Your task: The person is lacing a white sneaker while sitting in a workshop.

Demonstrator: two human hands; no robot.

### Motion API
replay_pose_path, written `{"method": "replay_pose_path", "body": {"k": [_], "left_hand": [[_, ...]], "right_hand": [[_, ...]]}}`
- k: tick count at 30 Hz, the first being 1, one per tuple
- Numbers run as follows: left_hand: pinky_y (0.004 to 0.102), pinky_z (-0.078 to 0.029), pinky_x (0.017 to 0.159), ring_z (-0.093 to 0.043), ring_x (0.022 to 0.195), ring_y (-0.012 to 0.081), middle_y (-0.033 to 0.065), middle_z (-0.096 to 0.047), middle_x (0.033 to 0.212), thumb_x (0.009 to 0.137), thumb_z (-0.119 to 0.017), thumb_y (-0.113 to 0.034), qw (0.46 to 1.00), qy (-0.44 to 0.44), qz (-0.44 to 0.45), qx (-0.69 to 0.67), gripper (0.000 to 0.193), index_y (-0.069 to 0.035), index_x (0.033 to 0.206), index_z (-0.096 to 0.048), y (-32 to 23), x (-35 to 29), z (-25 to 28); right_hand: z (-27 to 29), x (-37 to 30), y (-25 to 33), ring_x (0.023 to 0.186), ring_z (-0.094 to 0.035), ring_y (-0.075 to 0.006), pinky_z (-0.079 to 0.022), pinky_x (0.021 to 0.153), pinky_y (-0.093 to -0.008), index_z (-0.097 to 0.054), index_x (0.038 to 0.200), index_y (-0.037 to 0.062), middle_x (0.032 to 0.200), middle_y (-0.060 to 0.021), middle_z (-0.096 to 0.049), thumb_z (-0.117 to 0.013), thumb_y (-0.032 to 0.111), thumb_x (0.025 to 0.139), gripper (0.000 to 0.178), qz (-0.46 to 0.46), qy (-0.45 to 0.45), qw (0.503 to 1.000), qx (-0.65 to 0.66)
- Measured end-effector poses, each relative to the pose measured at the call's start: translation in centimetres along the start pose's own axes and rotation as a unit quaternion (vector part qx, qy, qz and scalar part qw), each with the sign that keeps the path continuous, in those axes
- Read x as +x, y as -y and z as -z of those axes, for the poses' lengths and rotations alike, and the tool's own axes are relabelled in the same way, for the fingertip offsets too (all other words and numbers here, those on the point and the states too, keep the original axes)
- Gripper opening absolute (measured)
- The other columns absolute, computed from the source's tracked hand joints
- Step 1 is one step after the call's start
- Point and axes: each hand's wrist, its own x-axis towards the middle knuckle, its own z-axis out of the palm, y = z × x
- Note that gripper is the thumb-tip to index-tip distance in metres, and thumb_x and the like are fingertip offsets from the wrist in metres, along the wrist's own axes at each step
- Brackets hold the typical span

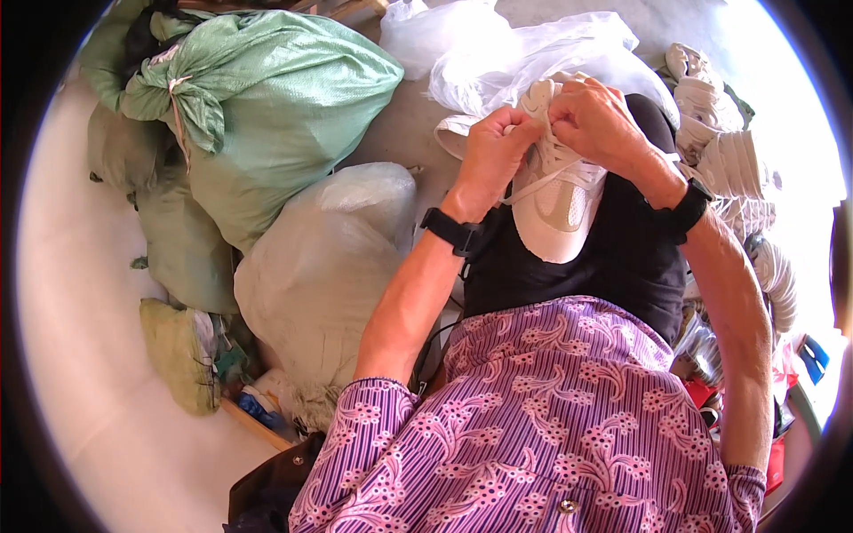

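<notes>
Your left hand [491, 151] and right hand [595, 115] are both pinched shut on the white laces of the white mesh sneaker [555, 200], which rests on your black-clad knee just below them. Pull unevenly and the lace could slip out of an eyelet — or the shoe could slide off toward the clear plastic bags [498, 49] beyond your fingers.
</notes>
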Motion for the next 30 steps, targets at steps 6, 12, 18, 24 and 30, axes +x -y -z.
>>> {"method": "replay_pose_path", "body": {"k": [6,12,18,24,30], "left_hand": [[0.0227,-0.04,0.05,-0.043,0.052,0.0076,-0.004,-0.046,0.064,0.091,-0.059,-0.022,0.995,0.031,0.023,-0.097,0.021,-0.004,0.101,-0.058,-1.9,-1.4,2.0],[0.0406,-0.045,0.078,-0.051,0.071,0.0202,0.0026,-0.052,0.072,0.096,-0.047,-0.024,0.886,-0.02,-0.115,-0.448,0.021,-0.006,0.094,-0.056,-5.8,1.3,8.1],[0.0341,-0.052,0.066,-0.062,0.077,0.0195,0.0083,-0.064,0.091,0.09,-0.058,-0.029,0.987,-0.153,0.005,-0.041,0.024,-0.009,0.103,-0.056,-6.2,2.8,9.6],[0.0268,-0.046,0.071,-0.054,0.077,0.0124,0.005,-0.062,0.084,0.085,-0.067,-0.028,0.864,-0.162,-0.115,0.463,0.033,-0.002,0.103,-0.063,-5.1,2.4,5.3],[0.0333,-0.048,0.077,-0.059,0.084,0.0236,0.0122,-0.06,0.095,0.091,-0.059,-0.022,0.828,-0.042,-0.33,0.451,0.021,-0.006,0.102,-0.066,-4.2,2.8,1.4]], "right_hand": [[5.2,-3.1,-5.3,0.076,-0.06,-0.0289,-0.046,0.069,-0.0419,-0.062,0.07,0.0068,0.075,-0.0088,-0.058,-0.053,0.015,0.075,0.013,0.0,-0.156,0.984,-0.087],[5.7,-5.5,-9.4,0.093,-0.058,-0.0281,-0.045,0.079,-0.0409,-0.067,0.089,0.0081,0.091,-0.0076,-0.061,-0.061,0.013,0.077,0.014,-0.02,-0.171,0.97,-0.172],[2.2,-2.7,-3.1,0.097,-0.054,-0.0263,-0.041,0.086,-0.0428,-0.066,0.096,0.0114,0.092,-0.0056,-0.058,-0.065,0.013,0.074,0.023,0.085,-0.128,0.988,-0.029],[1.4,-1.5,-3.0,0.093,-0.054,-0.0235,-0.04,0.081,-0.0415,-0.063,0.082,0.012,0.086,-0.0029,-0.056,-0.064,0.013,0.075,0.007,0.085,-0.113,0.989,-0.03],[3.6,-1.8,-5.4,0.092,-0.057,-0.026,-0.046,0.078,-0.0397,-0.06,0.082,0.0065,0.087,-0.0083,-0.059,-0.061,0.009,0.073,0.009,0.059,-0.052,0.965,-0.25]]}}
